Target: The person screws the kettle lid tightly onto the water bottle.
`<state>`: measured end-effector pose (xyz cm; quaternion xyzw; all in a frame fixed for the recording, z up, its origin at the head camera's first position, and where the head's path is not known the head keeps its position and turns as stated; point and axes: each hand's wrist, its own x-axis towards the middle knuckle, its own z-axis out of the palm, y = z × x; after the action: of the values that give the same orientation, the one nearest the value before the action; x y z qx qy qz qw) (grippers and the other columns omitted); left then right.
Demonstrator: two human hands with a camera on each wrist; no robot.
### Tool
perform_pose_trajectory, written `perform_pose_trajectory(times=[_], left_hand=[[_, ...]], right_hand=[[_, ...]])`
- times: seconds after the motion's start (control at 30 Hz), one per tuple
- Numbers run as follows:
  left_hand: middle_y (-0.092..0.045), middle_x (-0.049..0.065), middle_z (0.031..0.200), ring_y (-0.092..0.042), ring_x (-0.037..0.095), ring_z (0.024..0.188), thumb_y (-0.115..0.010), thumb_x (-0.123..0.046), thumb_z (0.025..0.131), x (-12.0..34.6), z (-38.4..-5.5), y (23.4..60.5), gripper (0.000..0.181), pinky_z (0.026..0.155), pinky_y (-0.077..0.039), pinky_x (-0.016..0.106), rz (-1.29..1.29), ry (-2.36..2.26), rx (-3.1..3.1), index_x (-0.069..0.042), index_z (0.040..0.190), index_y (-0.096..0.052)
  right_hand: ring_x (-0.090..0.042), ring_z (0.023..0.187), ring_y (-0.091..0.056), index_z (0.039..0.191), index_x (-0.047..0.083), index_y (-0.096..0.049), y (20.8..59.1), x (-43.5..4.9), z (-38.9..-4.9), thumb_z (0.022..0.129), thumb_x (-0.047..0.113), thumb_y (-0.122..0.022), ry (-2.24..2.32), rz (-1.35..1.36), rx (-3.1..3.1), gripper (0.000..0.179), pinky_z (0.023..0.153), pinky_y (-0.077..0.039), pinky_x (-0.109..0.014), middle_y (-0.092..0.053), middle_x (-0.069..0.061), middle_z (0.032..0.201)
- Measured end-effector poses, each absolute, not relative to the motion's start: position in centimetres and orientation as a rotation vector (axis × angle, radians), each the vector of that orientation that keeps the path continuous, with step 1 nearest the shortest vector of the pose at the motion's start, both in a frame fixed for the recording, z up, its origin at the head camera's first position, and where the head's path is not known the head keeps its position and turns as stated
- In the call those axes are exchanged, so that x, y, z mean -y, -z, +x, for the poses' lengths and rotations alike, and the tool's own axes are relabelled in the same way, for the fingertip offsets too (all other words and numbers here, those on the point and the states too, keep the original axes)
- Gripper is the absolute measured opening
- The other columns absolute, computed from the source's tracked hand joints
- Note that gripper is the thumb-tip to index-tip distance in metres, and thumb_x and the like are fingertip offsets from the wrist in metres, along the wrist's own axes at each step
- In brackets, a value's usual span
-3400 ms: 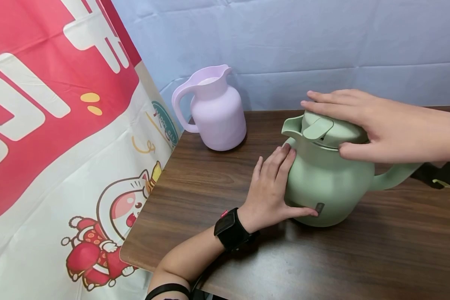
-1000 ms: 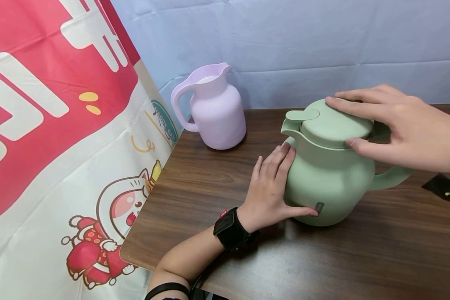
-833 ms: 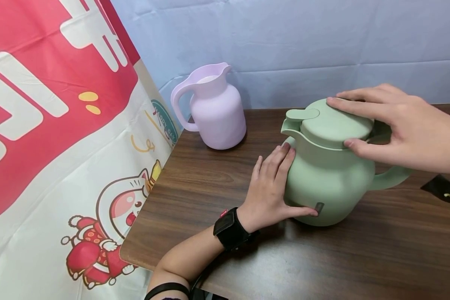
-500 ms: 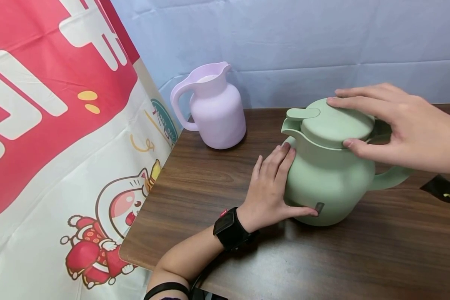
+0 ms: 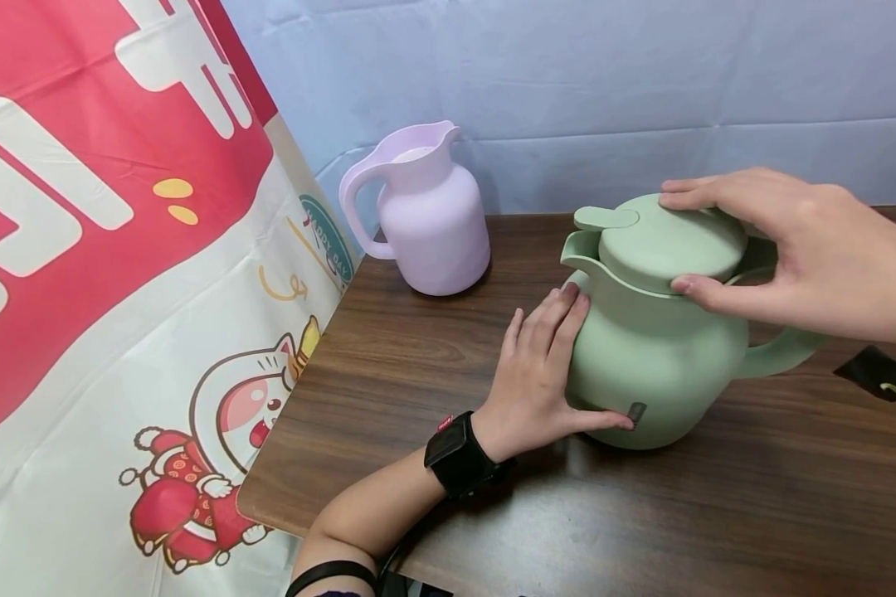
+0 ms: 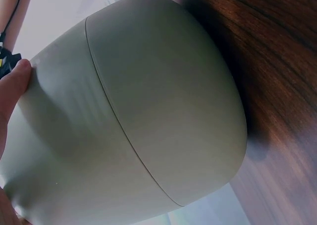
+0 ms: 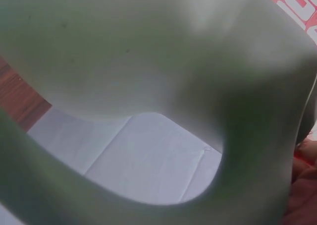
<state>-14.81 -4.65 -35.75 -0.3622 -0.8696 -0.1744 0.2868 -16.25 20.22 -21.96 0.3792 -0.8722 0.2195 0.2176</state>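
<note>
In the head view a sage-green jug (image 5: 653,356) stands upright on the table, its handle to the right. Its round lid (image 5: 672,240) sits in the mouth, with the lever (image 5: 606,218) over the spout. My right hand (image 5: 799,240) grips the lid's rim between the thumb in front and the fingers behind. Against the jug's left side my left hand (image 5: 538,373) presses with fairly straight fingers, the thumb spread across the front by a small grey label. The left wrist view shows the jug's body (image 6: 163,96) close up; the right wrist view shows its handle (image 7: 148,210).
A lavender jug (image 5: 436,224) without a lid stands at the back left of the wooden table (image 5: 418,348). Behind hangs a pale blue cloth (image 5: 605,91). A printed red and white cloth (image 5: 119,315) hangs beyond the left edge.
Since 3.4 seconds ago the lid has turned, bringing its lever over the spout. In the last half second the lid has risen slightly, the right hand's grip closing further. The left hand stays put.
</note>
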Motion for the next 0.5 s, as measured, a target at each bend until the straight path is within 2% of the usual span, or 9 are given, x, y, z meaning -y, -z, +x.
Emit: perform_pose_trajectory(times=[0.17,0.4,0.5], left_hand=[[-0.014,0.007,0.155,-0.015,0.021,0.142,-0.076,-0.075,0.05,4.66,-14.78,35.72,0.138,0.11,-0.015,0.051,-0.97,0.465,2.321,-0.008,0.15,-0.009],[-0.015,0.007,0.155,-0.015,0.02,0.143,-0.076,-0.075,0.05,4.65,-14.74,35.64,0.138,0.11,-0.015,0.05,-0.968,0.469,2.324,-0.009,0.15,-0.009],[-0.014,0.007,0.155,-0.013,0.019,0.143,-0.076,-0.075,0.05,4.64,-14.74,35.6,0.138,0.11,-0.015,0.051,-0.971,0.472,2.327,-0.009,0.15,-0.008]], right_hand=[[-0.011,0.122,-0.046,0.131,0.016,-0.057,22.21,-20.32,-16.52,0.063,0.023,-0.087,-0.603,1.02,2.414,0.075,0.097,-0.025,-0.012,-0.055,0.002,0.133],[-0.023,0.117,-0.05,0.124,0.011,-0.06,22.3,-20.07,-16.53,0.061,0.026,-0.088,-0.623,0.981,2.401,0.07,0.101,-0.033,-0.031,-0.058,-0.003,0.126],[-0.026,0.115,-0.05,0.123,0.011,-0.06,22.09,-19.82,-16.28,0.061,0.026,-0.089,-0.626,0.976,2.4,0.071,0.101,-0.033,-0.03,-0.058,-0.004,0.124]])
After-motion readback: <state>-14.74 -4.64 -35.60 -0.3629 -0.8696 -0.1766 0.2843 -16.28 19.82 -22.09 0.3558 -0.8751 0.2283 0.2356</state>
